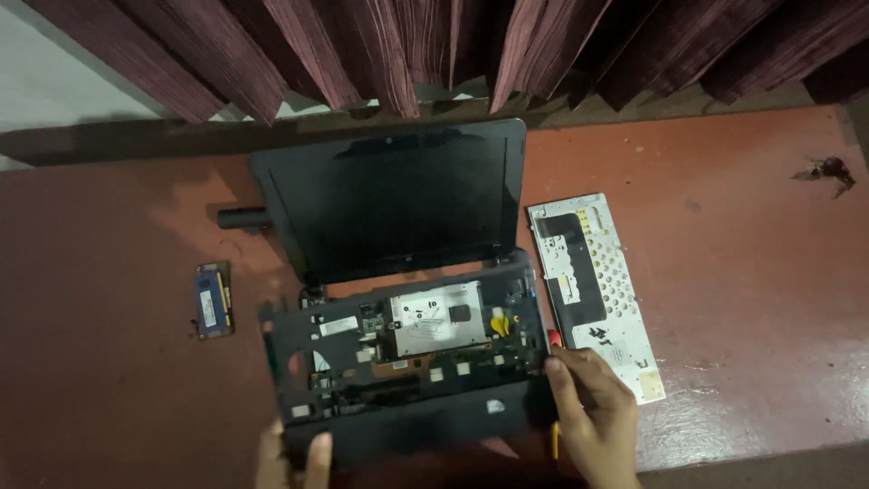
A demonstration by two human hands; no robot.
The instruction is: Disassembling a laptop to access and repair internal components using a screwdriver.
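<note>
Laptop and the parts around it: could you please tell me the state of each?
Laptop: lid open, screen dark, keyboard off, internals exposed.
Keyboard: removed, lying face down right of laptop.
Memory module: out, flat on the table.
Screwdriver: held in right hand.
Left hand: gripping the laptop's front edge.

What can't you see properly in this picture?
- Left hand: the bottom edge cuts it off; only fingers on the laptop show.
- Tool with a red and yellow handle: the right hand covers most of it, so its tip is hidden.
- Small parts inside the laptop: too tiny and blurred to tell apart.
- Dark scrap on the red table: too small to identify.
</note>
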